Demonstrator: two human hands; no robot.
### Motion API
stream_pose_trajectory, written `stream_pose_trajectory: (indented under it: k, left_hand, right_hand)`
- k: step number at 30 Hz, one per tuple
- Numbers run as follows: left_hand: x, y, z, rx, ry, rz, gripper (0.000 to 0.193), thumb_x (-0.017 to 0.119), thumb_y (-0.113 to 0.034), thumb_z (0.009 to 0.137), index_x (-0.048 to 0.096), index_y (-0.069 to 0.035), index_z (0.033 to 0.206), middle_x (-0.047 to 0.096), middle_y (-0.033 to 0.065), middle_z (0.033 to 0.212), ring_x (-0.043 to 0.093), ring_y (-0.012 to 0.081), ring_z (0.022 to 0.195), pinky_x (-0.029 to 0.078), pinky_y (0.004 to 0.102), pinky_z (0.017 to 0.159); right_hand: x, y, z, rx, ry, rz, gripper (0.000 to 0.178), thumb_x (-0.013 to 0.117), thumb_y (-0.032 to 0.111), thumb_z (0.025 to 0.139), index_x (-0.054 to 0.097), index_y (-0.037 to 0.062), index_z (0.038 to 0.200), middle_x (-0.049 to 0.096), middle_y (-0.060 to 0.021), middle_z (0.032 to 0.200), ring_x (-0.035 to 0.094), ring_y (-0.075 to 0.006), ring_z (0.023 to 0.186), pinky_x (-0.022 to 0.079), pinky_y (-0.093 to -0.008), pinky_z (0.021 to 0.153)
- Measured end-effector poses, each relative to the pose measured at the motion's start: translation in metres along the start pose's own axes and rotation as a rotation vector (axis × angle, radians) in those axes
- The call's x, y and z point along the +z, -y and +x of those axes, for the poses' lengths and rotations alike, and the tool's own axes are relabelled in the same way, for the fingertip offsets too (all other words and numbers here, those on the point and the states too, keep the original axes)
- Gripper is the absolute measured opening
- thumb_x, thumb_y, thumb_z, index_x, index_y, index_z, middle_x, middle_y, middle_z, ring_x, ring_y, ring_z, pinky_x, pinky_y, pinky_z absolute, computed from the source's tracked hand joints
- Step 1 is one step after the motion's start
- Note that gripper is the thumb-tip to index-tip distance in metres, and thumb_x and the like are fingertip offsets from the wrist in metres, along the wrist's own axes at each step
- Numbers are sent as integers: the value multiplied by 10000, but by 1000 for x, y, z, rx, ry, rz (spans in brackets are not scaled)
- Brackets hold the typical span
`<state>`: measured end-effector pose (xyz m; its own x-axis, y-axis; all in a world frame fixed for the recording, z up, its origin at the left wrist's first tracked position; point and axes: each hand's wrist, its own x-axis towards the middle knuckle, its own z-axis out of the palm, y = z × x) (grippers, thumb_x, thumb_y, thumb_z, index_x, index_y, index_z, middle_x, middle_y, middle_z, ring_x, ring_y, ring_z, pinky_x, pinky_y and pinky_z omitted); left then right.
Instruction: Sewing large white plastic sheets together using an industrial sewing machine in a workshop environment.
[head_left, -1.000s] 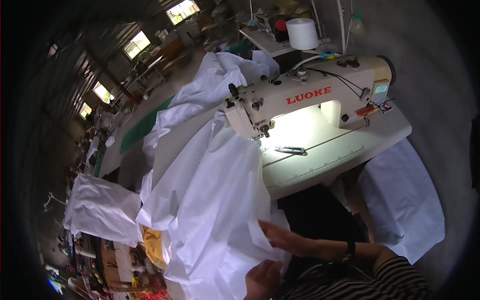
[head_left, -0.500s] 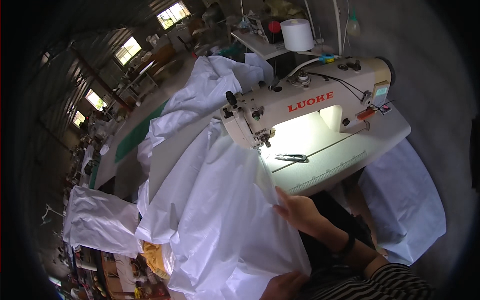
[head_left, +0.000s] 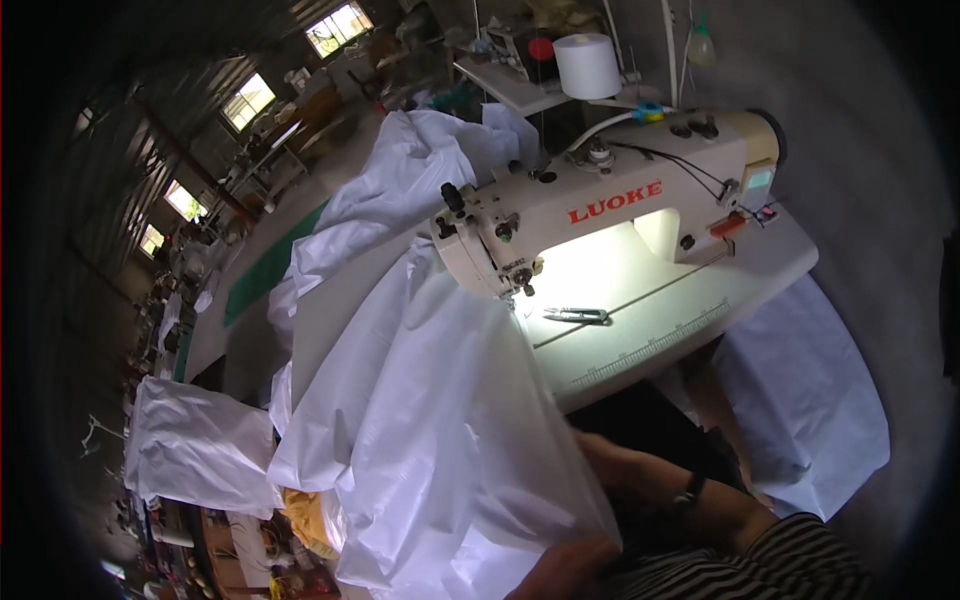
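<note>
A large sheet of white fabric (head_left: pixel 430 430) hangs in folds from the sewing machine (head_left: pixel 620 200), one edge lying at the needle area. My right hand (head_left: pixel 598 458), with a dark band on its wrist, is at the fabric's right edge below the machine bed; its fingers are blurred and partly hidden by the cloth. Lower down, my left hand (head_left: pixel 568 568) is closed on the fabric's bottom right corner, blurred and dim. A pair of thread snips (head_left: pixel 577 316) lies on the lit machine bed, touched by neither hand.
A white thread cone (head_left: pixel 587 66) stands behind the machine. More white cloth (head_left: pixel 800 390) hangs at the right, and a white bundle (head_left: pixel 200 440) lies at the left. Beyond the machine stretches a long table with a green strip (head_left: pixel 270 265). Yellow cloth (head_left: pixel 308 520) shows at lower left.
My right hand has moved down along the fabric edge, away from the needle, and its fingers have slipped from sight. The left hand stays near the bottom corner. The view shifts slightly.
</note>
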<state>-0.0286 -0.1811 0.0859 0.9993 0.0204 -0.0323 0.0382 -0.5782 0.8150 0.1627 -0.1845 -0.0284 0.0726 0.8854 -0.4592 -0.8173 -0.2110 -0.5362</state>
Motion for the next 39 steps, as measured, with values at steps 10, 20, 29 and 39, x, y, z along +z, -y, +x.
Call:
stream_pose_trajectory:
  k: [10, 20, 29, 39]
  left_hand:
    - [9, 0, 4, -23, -14, 8, 51, 577, -72, 879, 538, -42, 866, 533, 141, 727, 580, 316, 616, 470, 397, 547]
    - [-14, 24, 21, -23, -154, 190, 144, 691, -113, 830, 618, -65, 944, 604, 162, 832, 649, 354, 725, 505, 442, 629]
    - [-50, 67, 69, -93, -260, 384, 24, 580, -57, 878, 583, -64, 902, 601, 171, 822, 623, 393, 749, 498, 469, 643]
    - [-106, 131, 34, -471, -872, 821, 473, 650, -277, 908, 547, -103, 1336, 563, 162, 1348, 525, 367, 1241, 421, 528, 1003]
  right_hand:
    - [31, 73, 4, -658, -600, -1802, 492, 566, 132, 906, 507, -54, 1357, 687, -181, 749, 702, -348, 681, 554, -427, 621]
    - [50, 61, 3, -563, -656, -2043, 583, 606, 72, 824, 472, -114, 1361, 677, -100, 652, 700, -282, 595, 547, -384, 529]
    - [55, 83, 25, -545, -633, -1988, 578, 589, 86, 846, 466, -115, 1374, 701, -117, 706, 708, -289, 629, 551, -396, 560]
    - [46, 96, 50, -474, -712, -2185, 562, 591, 117, 855, 509, -49, 1385, 684, -14, 670, 670, -172, 556, 499, -316, 466]
